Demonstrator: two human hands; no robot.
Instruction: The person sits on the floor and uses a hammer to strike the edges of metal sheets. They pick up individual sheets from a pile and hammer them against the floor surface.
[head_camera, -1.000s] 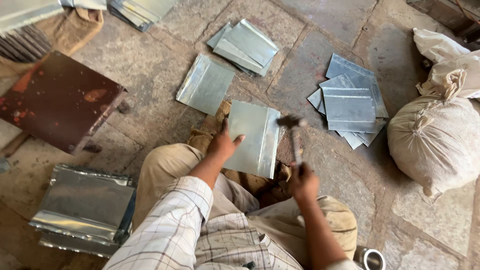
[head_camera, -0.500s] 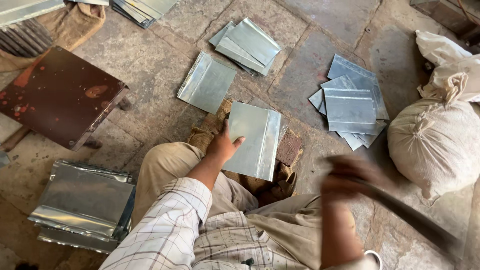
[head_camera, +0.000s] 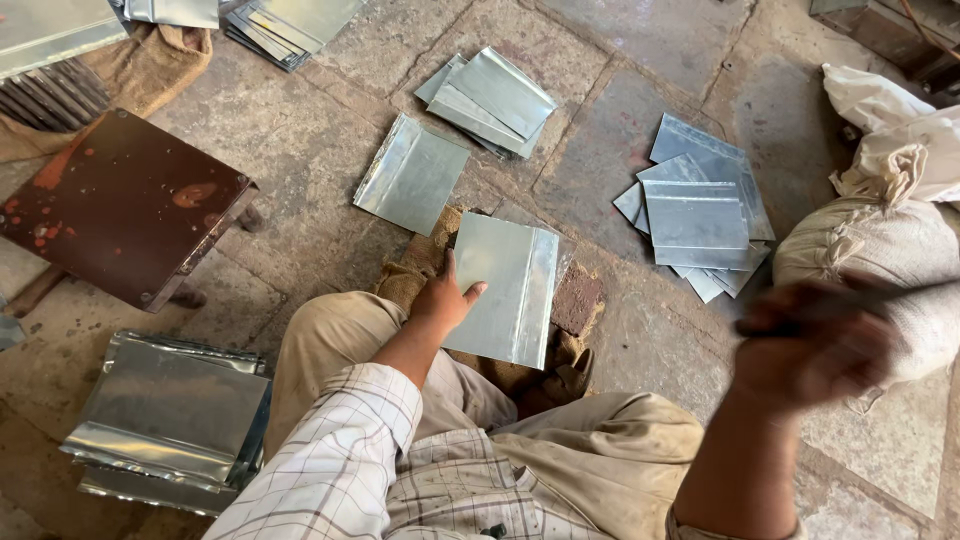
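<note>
Left hand (head_camera: 445, 300): lies flat, fingers spread, pressing on the left edge of the metal sheet (head_camera: 505, 288).
Right hand (head_camera: 815, 345): blurred, raised well to the right of the sheet, closed around a dark tool handle (head_camera: 880, 295).
Metal sheet: rests on burlap padding (head_camera: 420, 265) on the stone floor (head_camera: 320, 160), between both hands.

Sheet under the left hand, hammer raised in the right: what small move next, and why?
Probably bring the hammer down on the sheet's folded right edge. The left hand pins the sheet flat on the block, fingers off that edge, and the right hand is blurred mid-swing, raised off to the right.
</note>
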